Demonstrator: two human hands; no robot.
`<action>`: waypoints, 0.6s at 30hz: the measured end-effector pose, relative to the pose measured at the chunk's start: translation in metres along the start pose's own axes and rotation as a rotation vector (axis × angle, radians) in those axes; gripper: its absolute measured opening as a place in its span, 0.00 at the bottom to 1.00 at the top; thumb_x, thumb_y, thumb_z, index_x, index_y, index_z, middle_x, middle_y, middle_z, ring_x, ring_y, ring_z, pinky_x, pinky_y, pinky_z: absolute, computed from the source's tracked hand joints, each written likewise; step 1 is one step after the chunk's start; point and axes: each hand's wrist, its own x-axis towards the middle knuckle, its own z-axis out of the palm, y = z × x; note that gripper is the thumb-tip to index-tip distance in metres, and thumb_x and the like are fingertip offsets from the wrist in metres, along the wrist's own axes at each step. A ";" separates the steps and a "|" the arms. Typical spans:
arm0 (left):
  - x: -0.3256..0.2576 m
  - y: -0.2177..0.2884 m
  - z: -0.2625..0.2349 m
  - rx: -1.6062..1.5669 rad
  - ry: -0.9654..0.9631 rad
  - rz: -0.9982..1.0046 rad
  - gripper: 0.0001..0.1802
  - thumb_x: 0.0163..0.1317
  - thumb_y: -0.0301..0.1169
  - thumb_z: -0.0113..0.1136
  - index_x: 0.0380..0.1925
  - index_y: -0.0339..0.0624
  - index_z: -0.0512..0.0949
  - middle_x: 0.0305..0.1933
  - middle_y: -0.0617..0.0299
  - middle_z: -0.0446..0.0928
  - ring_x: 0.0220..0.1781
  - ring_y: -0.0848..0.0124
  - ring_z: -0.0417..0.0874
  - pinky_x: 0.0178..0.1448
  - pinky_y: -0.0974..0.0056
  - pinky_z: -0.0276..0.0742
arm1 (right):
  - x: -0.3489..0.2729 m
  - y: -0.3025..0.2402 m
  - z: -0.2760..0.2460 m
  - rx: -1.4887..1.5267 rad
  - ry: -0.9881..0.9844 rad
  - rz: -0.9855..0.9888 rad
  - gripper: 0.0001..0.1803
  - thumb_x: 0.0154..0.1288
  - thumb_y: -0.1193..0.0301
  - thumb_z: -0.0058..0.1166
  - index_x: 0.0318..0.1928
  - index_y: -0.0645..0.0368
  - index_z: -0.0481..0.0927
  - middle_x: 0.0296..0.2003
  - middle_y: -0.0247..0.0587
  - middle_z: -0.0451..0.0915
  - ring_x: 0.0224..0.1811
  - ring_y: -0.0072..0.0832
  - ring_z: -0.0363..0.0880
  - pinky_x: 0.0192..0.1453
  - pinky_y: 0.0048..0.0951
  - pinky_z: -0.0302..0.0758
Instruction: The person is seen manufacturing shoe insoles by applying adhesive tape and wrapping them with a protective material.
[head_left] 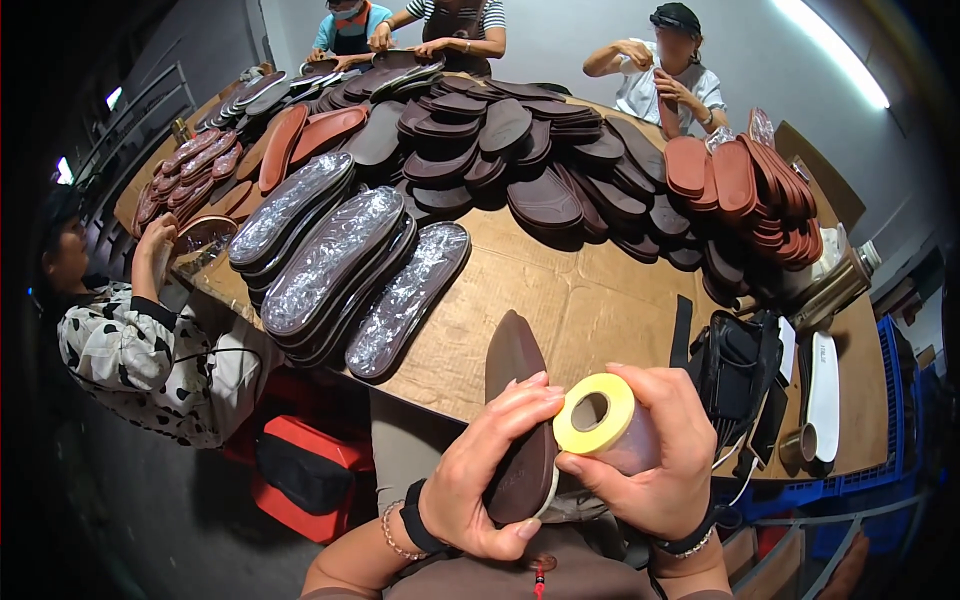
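Here you are, your left hand [478,465] gripping a dark brown sole [528,468], fingers over it and thumb spread low near its rounded end, while your right hand [660,440] is clasping a roll [622,440] of what looks like film, its yellow end ring facing up! The sole is tilting above your lap, its far end reaching over the near edge of the tabletop [560,290], and the roll is sitting right beside it; whether they are touching, you're leaving us guessing. If film is going around that sole, you're probably wanting a firm left grip, the roll square to the long sides, and light, even tension from the right thumb. Now the markings: faint lettering is showing near the sole's lower end, too small to trust. Off to the left, film-covered soles [335,265] are lying in stacks, shining; beyond, a dark brown heap [500,145] is sprawling, with reddish-brown soles [740,180] crowding its right. Nearer on that side, a white strip-shaped object [824,390] is carrying a small dark mark beside a black bag [738,360], and co-workers [680,85] are lining the far edge.
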 end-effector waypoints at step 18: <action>-0.027 -0.011 -0.015 0.075 -0.188 -0.176 0.48 0.63 0.42 0.63 0.78 0.32 0.56 0.82 0.34 0.51 0.84 0.37 0.52 0.84 0.42 0.48 | -0.012 0.023 0.037 0.000 0.019 -0.148 0.41 0.44 0.61 0.84 0.58 0.64 0.79 0.45 0.48 0.81 0.41 0.43 0.86 0.42 0.37 0.85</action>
